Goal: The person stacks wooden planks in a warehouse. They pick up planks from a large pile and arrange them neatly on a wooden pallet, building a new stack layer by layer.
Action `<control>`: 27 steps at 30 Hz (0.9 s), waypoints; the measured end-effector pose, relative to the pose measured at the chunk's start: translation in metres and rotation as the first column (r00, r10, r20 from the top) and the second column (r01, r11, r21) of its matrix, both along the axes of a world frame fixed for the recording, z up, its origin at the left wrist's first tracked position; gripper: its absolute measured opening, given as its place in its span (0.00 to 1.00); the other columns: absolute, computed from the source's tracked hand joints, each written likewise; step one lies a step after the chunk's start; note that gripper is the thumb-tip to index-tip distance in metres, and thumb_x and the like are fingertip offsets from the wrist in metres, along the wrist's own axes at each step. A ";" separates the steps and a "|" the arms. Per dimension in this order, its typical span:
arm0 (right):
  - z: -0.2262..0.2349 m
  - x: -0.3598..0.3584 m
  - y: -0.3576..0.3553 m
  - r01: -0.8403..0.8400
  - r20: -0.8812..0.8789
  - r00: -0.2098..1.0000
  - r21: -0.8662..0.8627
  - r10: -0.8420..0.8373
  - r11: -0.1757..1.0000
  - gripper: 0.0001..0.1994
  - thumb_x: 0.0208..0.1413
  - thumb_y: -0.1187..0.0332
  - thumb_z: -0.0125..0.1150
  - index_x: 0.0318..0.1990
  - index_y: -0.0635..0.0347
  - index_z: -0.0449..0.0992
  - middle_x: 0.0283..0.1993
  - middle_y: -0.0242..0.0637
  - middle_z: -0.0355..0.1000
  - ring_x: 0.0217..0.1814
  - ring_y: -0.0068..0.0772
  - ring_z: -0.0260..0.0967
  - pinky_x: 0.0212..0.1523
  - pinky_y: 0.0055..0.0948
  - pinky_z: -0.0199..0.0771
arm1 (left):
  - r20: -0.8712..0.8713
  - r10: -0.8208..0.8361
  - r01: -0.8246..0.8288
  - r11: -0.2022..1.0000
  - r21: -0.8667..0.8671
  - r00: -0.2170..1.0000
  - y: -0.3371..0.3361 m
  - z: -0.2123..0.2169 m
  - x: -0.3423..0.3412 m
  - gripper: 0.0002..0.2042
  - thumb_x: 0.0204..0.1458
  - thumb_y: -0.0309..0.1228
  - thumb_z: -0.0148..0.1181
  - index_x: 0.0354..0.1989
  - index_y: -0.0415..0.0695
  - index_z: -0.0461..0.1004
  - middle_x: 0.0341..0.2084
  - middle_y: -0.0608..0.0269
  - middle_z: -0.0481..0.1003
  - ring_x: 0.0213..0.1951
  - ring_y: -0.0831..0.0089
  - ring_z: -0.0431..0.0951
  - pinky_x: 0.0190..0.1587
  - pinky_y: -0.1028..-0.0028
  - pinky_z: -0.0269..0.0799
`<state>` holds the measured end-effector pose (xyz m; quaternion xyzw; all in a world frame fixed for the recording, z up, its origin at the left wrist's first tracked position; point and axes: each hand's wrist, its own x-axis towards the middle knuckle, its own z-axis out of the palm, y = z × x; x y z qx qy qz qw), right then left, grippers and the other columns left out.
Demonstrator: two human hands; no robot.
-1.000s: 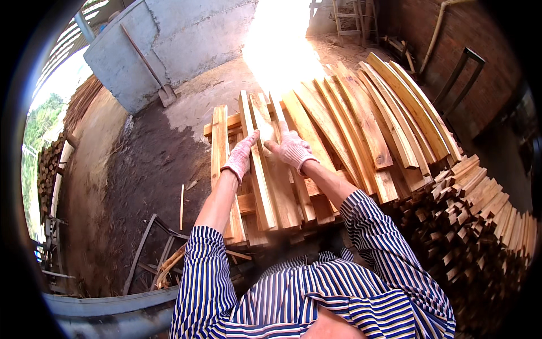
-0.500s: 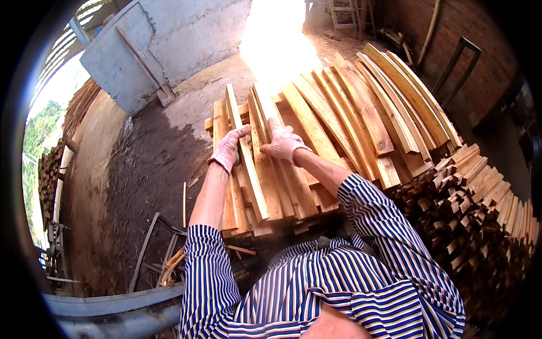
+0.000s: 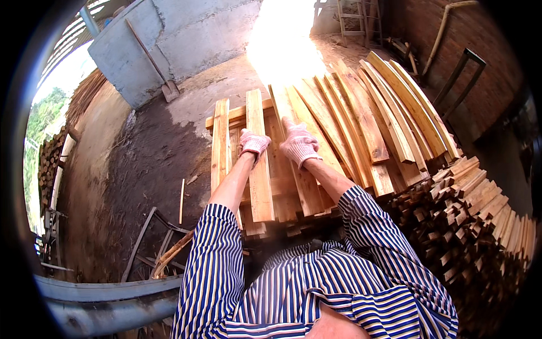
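My left hand [image 3: 254,142], in a pale pink knit glove, is closed on a wooden plank [image 3: 259,189] lying lengthwise on the stack. To its right, my right hand [image 3: 300,143], gloved alike, grips a neighbouring plank [image 3: 305,191] from above, with fingers along its upper part. A gap between these two planks shows darker boards [image 3: 280,186] underneath. Another plank [image 3: 220,138] lies at the left edge of the stack, partly covered by my left forearm. A crosswise wooden bar [image 3: 237,112] runs beneath the planks' far ends.
More planks [image 3: 361,121] fan out to the right. Beyond my right arm is a big pile of cut wood strips [image 3: 480,189]. A blue metal rail [image 3: 107,289] runs at lower left, beside scrap wood [image 3: 172,254]. A shovel [image 3: 169,90] leans on the grey wall [image 3: 195,39].
My left hand has moved right, from a narrow edge-on strip to a plank now showing its broad face. The planks on the left are spread further apart. My right hand stays on its plank.
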<state>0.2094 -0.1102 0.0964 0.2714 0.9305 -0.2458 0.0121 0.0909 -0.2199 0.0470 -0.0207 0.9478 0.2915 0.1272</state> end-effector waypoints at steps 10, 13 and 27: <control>-0.034 -0.021 -0.042 -0.156 -0.131 0.982 -0.174 0.134 0.972 0.31 0.66 0.42 0.44 0.73 0.38 0.56 0.65 0.53 0.67 0.64 0.55 0.70 0.53 0.61 0.73 | 0.009 0.033 -0.034 0.963 0.267 0.999 -0.050 -0.008 -0.013 0.37 0.60 0.60 0.48 0.64 0.38 0.65 0.61 0.38 0.70 0.62 0.43 0.70 0.61 0.53 0.67; -0.007 -0.011 -0.042 -0.230 -0.051 0.973 -0.090 0.226 0.969 0.34 0.66 0.45 0.49 0.75 0.46 0.53 0.69 0.49 0.66 0.67 0.51 0.68 0.60 0.54 0.71 | -0.043 0.115 -0.060 0.758 0.650 0.992 -0.102 -0.029 -0.014 0.33 0.62 0.54 0.53 0.67 0.41 0.63 0.64 0.42 0.67 0.64 0.46 0.69 0.63 0.56 0.68; -0.045 -0.015 0.019 -0.178 0.059 0.984 0.401 0.169 0.899 0.17 0.62 0.70 0.58 0.58 0.63 0.74 0.59 0.48 0.71 0.62 0.47 0.70 0.49 0.48 0.81 | 0.149 -0.097 -0.049 0.658 0.751 0.984 -0.190 -0.061 -0.023 0.25 0.69 0.42 0.48 0.68 0.39 0.59 0.53 0.49 0.75 0.48 0.61 0.82 0.46 0.61 0.85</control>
